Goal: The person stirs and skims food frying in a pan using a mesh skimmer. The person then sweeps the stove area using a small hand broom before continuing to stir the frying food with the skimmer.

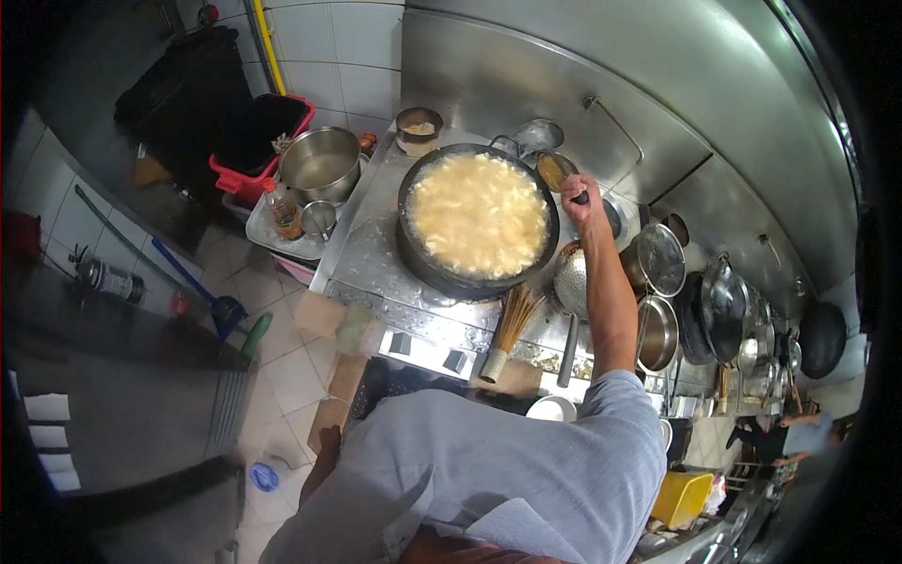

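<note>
My right hand [584, 195] reaches out to the far right side of a big black wok and is closed around a black handle. Right beside the fist is a ladle [552, 172], its metal bowl holding something yellowish-brown. Pale, frothy food pieces in liquid [479, 216] fill the wok [427, 273], which sits on the steel stove. Down by my left side, my left hand [329, 438] is in shadow near the stove's front edge; its fingers cannot be made out. A perforated skimmer [569, 284] and a bamboo brush [512, 329] lie near the wok.
Left of the stove, a steel pot [320, 165], a bottle [282, 209] and a small cup [319, 219] stand together. A red bin [235, 179] is behind them. More pots [658, 334] and woks line the right. Another person [803, 439] is far right.
</note>
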{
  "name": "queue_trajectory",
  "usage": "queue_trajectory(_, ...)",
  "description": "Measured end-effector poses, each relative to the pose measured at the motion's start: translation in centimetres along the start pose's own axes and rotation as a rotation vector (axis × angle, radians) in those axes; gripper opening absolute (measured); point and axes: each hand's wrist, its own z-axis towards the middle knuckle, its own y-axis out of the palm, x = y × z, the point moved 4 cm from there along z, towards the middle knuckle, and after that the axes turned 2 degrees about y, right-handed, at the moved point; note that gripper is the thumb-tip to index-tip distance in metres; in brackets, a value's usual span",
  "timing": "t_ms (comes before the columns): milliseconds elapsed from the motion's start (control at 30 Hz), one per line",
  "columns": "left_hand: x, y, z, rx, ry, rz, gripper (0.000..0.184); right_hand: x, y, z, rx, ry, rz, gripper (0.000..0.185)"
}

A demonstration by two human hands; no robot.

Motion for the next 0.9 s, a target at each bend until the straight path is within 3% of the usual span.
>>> queue_trajectory(67,-1.9,1.4,-1.3,0.044,-0.502,-0.437,0.037,0.9,-0.3,0.8,0.058,0.114,-0.110,0.019)
queue_trajectory(100,-1.9,1.5,-1.5,0.043,-0.506,-0.439,0.037,1.4,-0.3,1.0,0.071,0.177,-0.161,0.020)
queue_trajectory(200,-1.2,0.6,-2.1,-0.015,-0.492,-0.333,0.031,1.4,-1.2,1.6,0.216,0.164,-0.403,0.021)
queue_trajectory(233,-0.4,0.2,-1.9,-0.043,-0.240,-0.076,0.027,1.6,-1.5,1.6,0.218,0.162,-0.401,0.021)
queue_trajectory(267,0.3,0.3,-1.9,-0.008,0.002,0.198,0.023,1.4,-1.8,1.3,0.267,0.105,-0.620,0.020)
queue_trajectory(300,-0.2,0.4,-2.0,-0.014,-0.008,0.164,0.022,1.2,-2.0,0.9,0.316,0.045,-0.838,0.019)
queue_trajectory(333,-0.5,0.6,-1.8,-0.023,-0.024,0.133,0.022,1.2,-2.2,0.4,0.320,0.040,-0.836,0.019)
queue_trajectory(400,-0.4,0.0,-1.5,-0.032,-0.027,0.094,0.021,1.5,-1.3,-2.3,0.547,-0.133,-1.473,0.014)
queue_trajectory(533,0.0,-1.0,-0.5,-0.060,0.004,0.088,0.018,2.7,-2.3,-6.9,0.636,-0.376,-1.685,0.011)
queue_trajectory(567,0.0,-1.2,-0.1,-0.070,0.018,0.093,0.018,3.1,-3.2,-8.0,0.591,-0.399,-1.706,0.008)
queue_trajectory(667,-0.9,-0.6,1.6,-0.098,0.072,0.102,0.016,6.2,-5.3,-12.6,0.725,-0.480,-1.622,0.009)
queue_trajectory(733,-1.0,-0.7,2.9,-0.113,0.104,0.107,0.015,7.6,-9.7,-14.3,0.744,-0.676,-1.609,0.010)
queue_trajectory(900,-0.4,-2.3,6.0,-0.146,0.199,0.114,0.013,15.8,-9.9,-21.1,0.826,-0.607,-1.247,0.011)
